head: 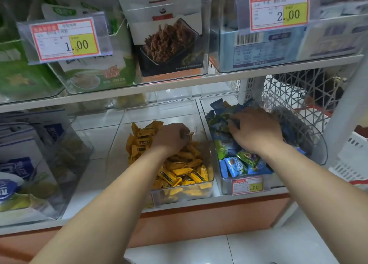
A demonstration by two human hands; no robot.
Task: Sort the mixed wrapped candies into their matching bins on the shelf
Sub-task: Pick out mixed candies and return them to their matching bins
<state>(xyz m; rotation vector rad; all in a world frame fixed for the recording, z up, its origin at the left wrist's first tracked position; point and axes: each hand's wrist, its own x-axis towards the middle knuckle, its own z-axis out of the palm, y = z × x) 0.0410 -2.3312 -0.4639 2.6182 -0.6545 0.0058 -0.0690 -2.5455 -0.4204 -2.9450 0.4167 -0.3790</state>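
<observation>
Left hand (pixel 171 138): centre of frame, down in the yellow candies (pixel 179 170). Fingers curl into the pile with the tips hidden, so I cannot tell if it grips one.
Right hand (pixel 256 130): right of centre, on top of the blue candies (pixel 235 166). Fingers are spread and bent, with the fingertips (pixel 233 123) on wrappers. I cannot tell if one is pinched.
Yellow candies: heaped in the clear mid bin (pixel 209 192), lower centre. They are piled from the front wall back under the left hand.
Blue candies: in the clear right bin (pixel 224 186), just beside the mid bin. They fill it from front to back.
Green candies (pixel 247 156): a few lie mixed in with the blue ones, near the front of the right bin, below the right wrist.
Small tag (pixel 248 186): on the front of the right bin, reads 1.00.
Shelf (pixel 119 96): a white board crosses the frame above both bins.
Upper tags: a 1.00 tag (pixel 65 40) at upper left and a 2.00 tag (pixel 278 11) at upper right.
Snack packs (pixel 169 43): top centre, in a clear bin on the upper shelf.
Basket (pixel 288 96): white mesh, right edge, behind the right bin.
Boxes (pixel 20 164): blue and white, lower left, in a clear bin.
</observation>
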